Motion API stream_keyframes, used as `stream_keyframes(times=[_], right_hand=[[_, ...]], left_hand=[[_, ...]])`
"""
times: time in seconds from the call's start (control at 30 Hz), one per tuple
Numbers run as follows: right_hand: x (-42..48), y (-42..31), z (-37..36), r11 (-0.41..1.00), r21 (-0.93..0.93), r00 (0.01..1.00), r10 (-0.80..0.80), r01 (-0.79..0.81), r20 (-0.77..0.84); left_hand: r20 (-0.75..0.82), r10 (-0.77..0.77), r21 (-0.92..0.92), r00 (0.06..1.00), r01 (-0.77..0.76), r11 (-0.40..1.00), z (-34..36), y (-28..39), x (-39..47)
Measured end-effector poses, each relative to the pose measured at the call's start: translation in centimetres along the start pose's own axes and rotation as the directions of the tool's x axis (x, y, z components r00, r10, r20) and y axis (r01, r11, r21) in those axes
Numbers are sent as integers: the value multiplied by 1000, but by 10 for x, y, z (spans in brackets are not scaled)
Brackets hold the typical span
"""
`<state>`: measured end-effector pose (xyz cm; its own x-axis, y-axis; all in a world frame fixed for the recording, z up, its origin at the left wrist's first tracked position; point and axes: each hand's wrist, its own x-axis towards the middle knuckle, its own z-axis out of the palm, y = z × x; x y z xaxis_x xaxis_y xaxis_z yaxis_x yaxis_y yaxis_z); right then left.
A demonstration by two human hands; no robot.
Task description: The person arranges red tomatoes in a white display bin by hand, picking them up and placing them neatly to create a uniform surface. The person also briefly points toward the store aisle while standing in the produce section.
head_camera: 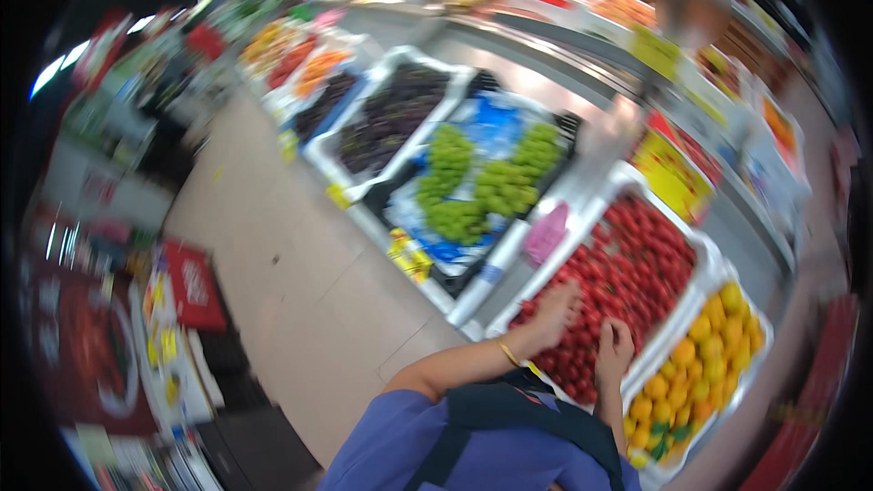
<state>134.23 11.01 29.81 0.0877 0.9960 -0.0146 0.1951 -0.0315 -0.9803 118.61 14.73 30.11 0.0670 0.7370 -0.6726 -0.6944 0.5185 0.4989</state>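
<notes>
Both my hands are over a white foam box (pixel 566 266) of small round red fruit (pixel 634 252), perhaps cherries or cherry tomatoes. My left hand (pixel 560 310), with a gold-coloured bangle at the wrist, lies over the fruit near the box's left side. To its right, my right hand (pixel 616 344) is held with bent fingers above the nearer part of the fruit. The two hands are apart. Blur hides whether either hand holds a fruit. A crumpled pink plastic bag (pixel 547 233) lies just beyond the box's left edge.
Yellow-orange citrus fruit (pixel 702 354) fills a box at the right. Green grapes (pixel 505 184) lie in a black crate, with dark grapes (pixel 399 109) in a foam box beyond. A yellow sign (pixel 672 167) stands behind the red fruit. Tiled floor (pixel 273 239) runs along the left.
</notes>
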Motion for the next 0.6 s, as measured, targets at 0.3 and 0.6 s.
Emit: stream_keyframes(times=[0.3,0.6], right_hand=[[18,4,8,997,4,988,-80,80,131],[33,34,-22,982,-182,998,-47,53,34]], left_hand=[[-168,308,-306,936,-347,887,-83,117,-55],[-570,773,-126,277,-960,251,-247,351,-170]])
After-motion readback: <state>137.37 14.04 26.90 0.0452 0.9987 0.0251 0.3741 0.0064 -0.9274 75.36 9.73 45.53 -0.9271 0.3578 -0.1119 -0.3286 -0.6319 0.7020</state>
